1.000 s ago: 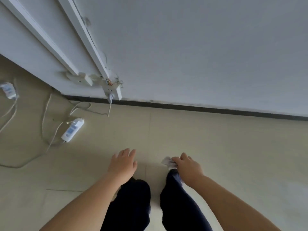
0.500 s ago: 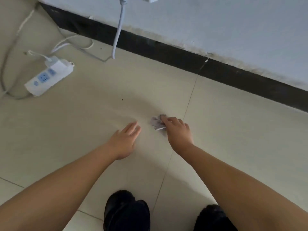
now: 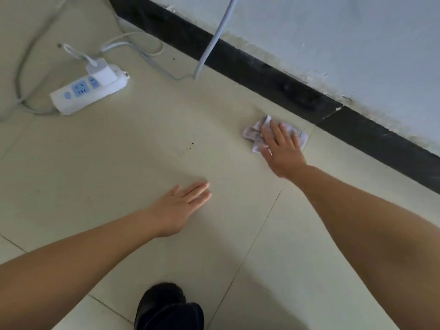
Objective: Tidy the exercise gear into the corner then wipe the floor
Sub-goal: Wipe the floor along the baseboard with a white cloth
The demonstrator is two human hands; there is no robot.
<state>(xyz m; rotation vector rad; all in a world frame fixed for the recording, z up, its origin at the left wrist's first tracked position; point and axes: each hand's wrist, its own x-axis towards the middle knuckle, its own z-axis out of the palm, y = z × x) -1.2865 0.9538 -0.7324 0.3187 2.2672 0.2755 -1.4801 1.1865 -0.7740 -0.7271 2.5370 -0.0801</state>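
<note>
A small crumpled grey-white cloth [image 3: 252, 132] lies on the cream tiled floor [image 3: 142, 158] close to the black skirting board. My right hand [image 3: 281, 148] presses flat on the cloth with straight, spread fingers and covers most of it. My left hand [image 3: 181, 206] lies flat with straight fingers low over the bare tile, left of and nearer than the cloth; it holds nothing. No exercise gear is in view.
A white power strip [image 3: 85, 91] with a plugged-in charger and loose cables lies at the upper left. A grey cable [image 3: 212, 41] hangs down the wall. The black skirting board [image 3: 285, 84] runs diagonally under the pale wall. My dark knee [image 3: 166, 308] shows at the bottom.
I have crouched lower to the floor. My right hand went from pinching the cloth to pressing it flat, farther out toward the skirting. My left hand moved down toward the tile.
</note>
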